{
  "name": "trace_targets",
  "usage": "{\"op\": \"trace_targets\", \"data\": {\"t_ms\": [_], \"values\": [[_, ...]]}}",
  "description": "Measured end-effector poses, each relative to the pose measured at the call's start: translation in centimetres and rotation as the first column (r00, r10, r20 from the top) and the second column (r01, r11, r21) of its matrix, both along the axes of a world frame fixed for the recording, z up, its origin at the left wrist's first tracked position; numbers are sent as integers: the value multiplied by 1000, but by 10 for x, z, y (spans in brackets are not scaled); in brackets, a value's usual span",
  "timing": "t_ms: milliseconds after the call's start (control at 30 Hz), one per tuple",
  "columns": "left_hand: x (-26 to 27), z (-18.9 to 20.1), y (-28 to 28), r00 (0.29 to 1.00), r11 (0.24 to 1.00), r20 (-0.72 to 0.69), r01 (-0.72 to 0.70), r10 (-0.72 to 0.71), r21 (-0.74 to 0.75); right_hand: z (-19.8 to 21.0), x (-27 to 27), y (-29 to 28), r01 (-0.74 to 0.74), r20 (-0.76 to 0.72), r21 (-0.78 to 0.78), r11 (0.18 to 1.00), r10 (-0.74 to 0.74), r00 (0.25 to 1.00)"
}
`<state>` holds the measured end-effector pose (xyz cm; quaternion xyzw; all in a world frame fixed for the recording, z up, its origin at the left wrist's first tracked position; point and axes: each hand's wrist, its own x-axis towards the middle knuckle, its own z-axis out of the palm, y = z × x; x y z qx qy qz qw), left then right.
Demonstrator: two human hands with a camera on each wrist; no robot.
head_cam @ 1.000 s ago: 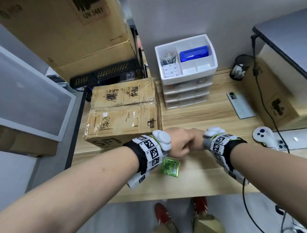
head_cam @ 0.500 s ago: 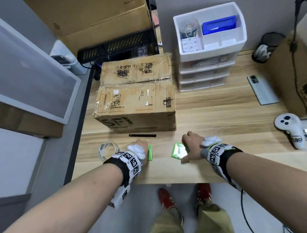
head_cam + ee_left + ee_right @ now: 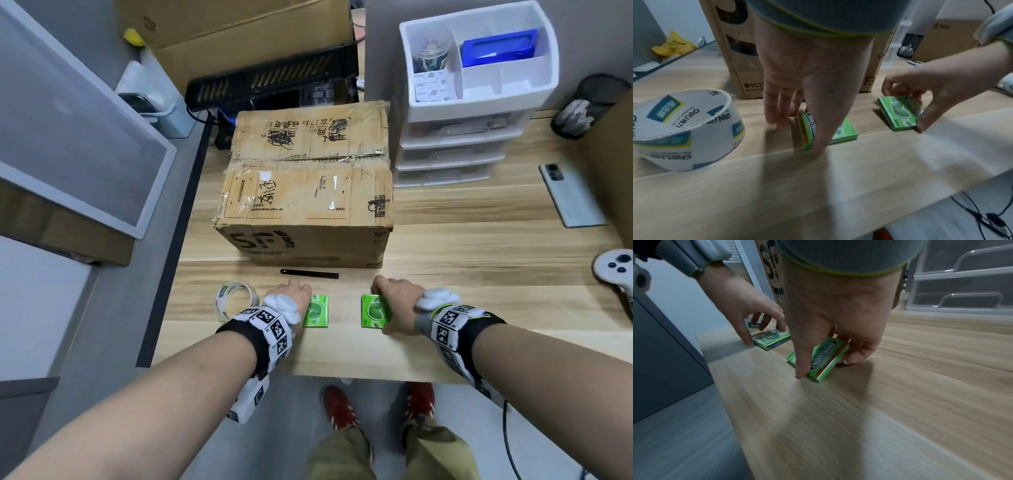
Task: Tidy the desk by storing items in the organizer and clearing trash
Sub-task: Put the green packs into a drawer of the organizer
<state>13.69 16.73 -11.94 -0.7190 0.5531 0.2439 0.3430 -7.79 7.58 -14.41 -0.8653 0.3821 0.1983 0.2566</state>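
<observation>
**Two hands, two green gum packs at the desk's front edge**

The right hand [image 3: 836, 308] pinches the right gum pack [image 3: 819, 361] between thumb and fingers; that pack sits tilted, one long edge raised off the wood. The left hand [image 3: 809, 78] has its fingers [image 3: 777, 110] straight and pointing down close together, the thumb tip touching the desk at the near corner of the left gum pack [image 3: 840, 131], which lies flat. Whether the fingertips press that pack, I cannot tell.

Both packs sit near the front edge of the wooden desk [image 3: 445, 246], apart from each other. Just left of the left hand stands a roll of tape [image 3: 234, 303]. Behind the hands lies a thin black strip [image 3: 309, 273], and behind that a cardboard box [image 3: 308, 192]. The white drawer organizer [image 3: 455, 137] stands at the back right, just beside the box, a blue box [image 3: 496, 48] in its top tray. A phone [image 3: 570, 195] lies face down further right.
</observation>
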Motion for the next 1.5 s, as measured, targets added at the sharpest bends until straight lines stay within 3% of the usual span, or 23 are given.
{"op": "trace_targets", "data": {"t_ms": [267,400,533,767,933,1067,1200,1300,1400,1500], "values": [[-15,3,-2,993,993,-45,108,-110,-46,7,-13,-10,75,12,190,979,-78,997],[-41,14,-15,973,988,-177,140,-151,-71,18,-27,-23,150,25,262,953,-162,986],[-74,20,-31,935,979,-294,179,-199,-94,33,-41,-40,149,-26,314,938,-148,989],[-172,67,-79,816,919,-422,363,-394,-155,69,-108,-79,235,-156,404,884,-186,970],[-205,112,-121,765,877,-429,423,-481,-228,94,-139,-99,301,-58,487,820,-314,948],[-201,130,-148,760,845,-372,451,-533,-288,107,-146,-112,380,38,553,741,-479,877],[-188,141,-172,730,811,-363,473,-579,-343,114,-146,-128,393,116,582,712,-551,826],[-176,145,-189,725,770,-304,480,-618,-421,120,-143,-139,415,139,652,634,-638,757],[-157,152,-215,762,735,-226,429,-606,-525,117,-136,-152,452,167,699,555,-740,651],[-133,170,-241,846,685,-67,379,-529,-622,111,-127,-170,529,242,671,520,-828,506]]}}
